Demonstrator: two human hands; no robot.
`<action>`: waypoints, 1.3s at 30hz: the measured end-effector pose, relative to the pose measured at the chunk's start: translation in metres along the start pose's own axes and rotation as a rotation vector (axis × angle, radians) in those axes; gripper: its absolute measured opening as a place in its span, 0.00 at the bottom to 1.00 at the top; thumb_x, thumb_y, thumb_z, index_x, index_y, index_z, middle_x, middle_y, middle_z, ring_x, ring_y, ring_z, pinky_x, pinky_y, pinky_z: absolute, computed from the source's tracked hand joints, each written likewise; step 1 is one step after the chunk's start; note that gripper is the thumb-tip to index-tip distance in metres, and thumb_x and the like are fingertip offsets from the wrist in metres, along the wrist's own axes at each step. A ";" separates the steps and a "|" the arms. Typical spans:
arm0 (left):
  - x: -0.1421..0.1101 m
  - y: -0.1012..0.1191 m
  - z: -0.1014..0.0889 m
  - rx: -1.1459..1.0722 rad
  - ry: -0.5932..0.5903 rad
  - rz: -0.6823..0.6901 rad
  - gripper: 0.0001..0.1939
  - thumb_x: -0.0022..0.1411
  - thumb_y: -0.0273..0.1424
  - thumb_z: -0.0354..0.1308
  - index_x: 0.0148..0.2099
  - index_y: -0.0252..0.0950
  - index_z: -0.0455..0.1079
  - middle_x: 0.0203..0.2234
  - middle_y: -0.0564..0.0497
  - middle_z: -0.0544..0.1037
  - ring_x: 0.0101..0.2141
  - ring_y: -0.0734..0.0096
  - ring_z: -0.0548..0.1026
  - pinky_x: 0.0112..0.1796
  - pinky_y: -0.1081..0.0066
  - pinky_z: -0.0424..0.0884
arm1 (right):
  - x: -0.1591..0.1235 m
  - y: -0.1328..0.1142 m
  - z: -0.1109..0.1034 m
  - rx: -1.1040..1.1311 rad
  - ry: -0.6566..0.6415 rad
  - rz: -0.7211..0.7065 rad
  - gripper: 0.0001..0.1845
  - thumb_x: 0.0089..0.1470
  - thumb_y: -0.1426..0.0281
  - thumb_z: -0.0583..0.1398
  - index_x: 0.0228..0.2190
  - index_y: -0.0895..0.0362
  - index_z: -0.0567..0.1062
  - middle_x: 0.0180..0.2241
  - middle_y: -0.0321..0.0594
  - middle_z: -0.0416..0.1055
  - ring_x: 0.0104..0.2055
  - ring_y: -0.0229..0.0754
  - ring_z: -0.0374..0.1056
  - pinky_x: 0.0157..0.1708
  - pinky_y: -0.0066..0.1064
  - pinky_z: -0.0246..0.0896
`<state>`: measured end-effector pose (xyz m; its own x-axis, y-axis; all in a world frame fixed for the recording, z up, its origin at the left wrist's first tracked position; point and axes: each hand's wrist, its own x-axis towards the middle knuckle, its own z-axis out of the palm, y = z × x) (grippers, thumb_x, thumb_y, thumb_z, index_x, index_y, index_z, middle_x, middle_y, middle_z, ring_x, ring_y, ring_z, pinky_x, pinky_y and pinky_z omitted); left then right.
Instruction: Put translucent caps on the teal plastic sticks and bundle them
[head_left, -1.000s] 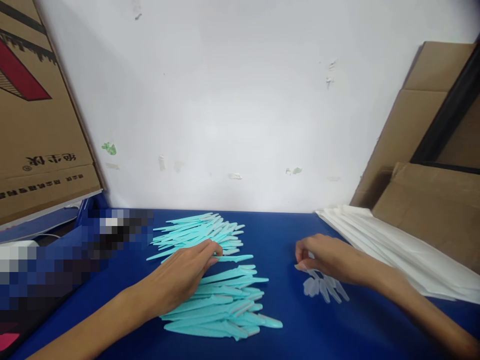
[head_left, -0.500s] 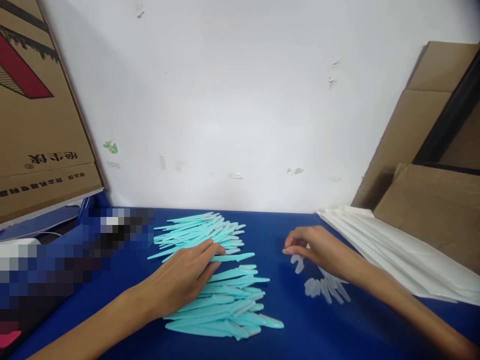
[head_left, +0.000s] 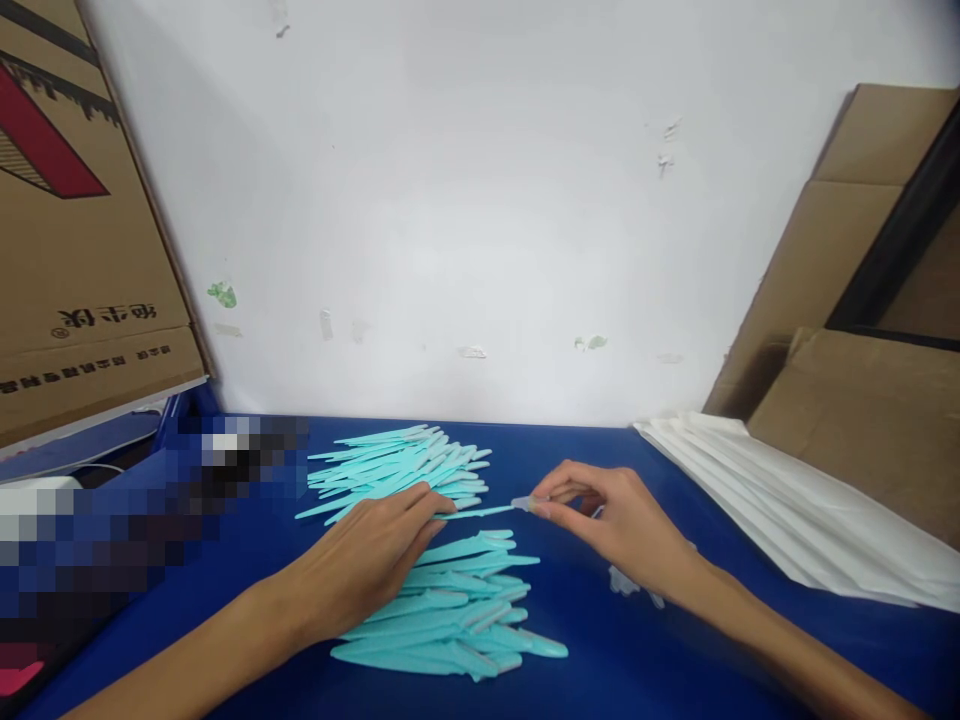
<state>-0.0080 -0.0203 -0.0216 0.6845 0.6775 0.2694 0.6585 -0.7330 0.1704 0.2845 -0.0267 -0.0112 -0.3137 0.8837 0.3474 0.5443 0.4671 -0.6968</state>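
My left hand pinches a turquoise eyebrow razor by its handle, blade end pointing right. A small translucent plastic cap is between the thumb and fingers of my right hand, at the razor's tip; whether it has slid over the tip I cannot tell. Below my left hand lies a pile of turquoise razors, partly hidden by the hand. Behind it is a second pile of razors, many with pale ends. Several loose translucent caps lie under my right forearm, mostly hidden.
The tabletop is blue and meets a white wall. White flat sheets or bags are stacked at right beside cardboard. A large cardboard box stands at left, above a blurred-out area.
My right hand has lifted a cap from the loose caps and moved left with it to the razor's tip. My left hand stays nearly still, holding the razor.
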 end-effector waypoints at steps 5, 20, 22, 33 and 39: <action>-0.001 0.001 0.000 0.011 0.002 0.007 0.14 0.77 0.32 0.39 0.56 0.41 0.64 0.44 0.48 0.77 0.34 0.68 0.76 0.32 0.70 0.67 | 0.000 0.004 0.002 0.041 0.038 0.000 0.12 0.58 0.57 0.64 0.35 0.52 0.80 0.36 0.38 0.82 0.37 0.44 0.78 0.29 0.28 0.68; -0.007 0.008 0.005 -0.008 0.033 0.128 0.14 0.76 0.27 0.38 0.58 0.44 0.59 0.40 0.52 0.77 0.29 0.69 0.71 0.28 0.70 0.59 | -0.012 0.004 0.024 0.085 -0.065 -0.039 0.13 0.60 0.58 0.63 0.39 0.51 0.83 0.30 0.36 0.82 0.25 0.39 0.75 0.27 0.27 0.69; -0.008 0.009 0.004 0.036 0.003 0.146 0.17 0.74 0.23 0.39 0.59 0.43 0.58 0.39 0.51 0.76 0.28 0.68 0.70 0.27 0.69 0.57 | -0.014 0.004 0.024 0.022 -0.086 -0.122 0.12 0.62 0.60 0.63 0.41 0.50 0.83 0.34 0.35 0.83 0.26 0.39 0.75 0.27 0.27 0.68; -0.006 0.012 0.009 0.061 0.063 0.155 0.16 0.74 0.23 0.41 0.58 0.41 0.61 0.35 0.52 0.74 0.27 0.69 0.68 0.26 0.70 0.54 | -0.015 0.004 0.025 -0.210 -0.032 -0.334 0.12 0.66 0.63 0.60 0.46 0.50 0.81 0.40 0.35 0.83 0.35 0.41 0.79 0.34 0.27 0.70; 0.000 -0.017 0.005 0.289 0.290 0.002 0.17 0.76 0.29 0.39 0.59 0.39 0.65 0.36 0.47 0.72 0.31 0.65 0.71 0.27 0.71 0.60 | -0.005 0.017 -0.005 -0.465 0.085 -0.304 0.14 0.66 0.62 0.58 0.48 0.50 0.80 0.42 0.35 0.82 0.32 0.41 0.79 0.33 0.29 0.71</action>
<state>-0.0173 -0.0073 -0.0287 0.5968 0.6004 0.5322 0.7460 -0.6595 -0.0925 0.2987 -0.0232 -0.0218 -0.4565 0.6979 0.5519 0.7312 0.6476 -0.2141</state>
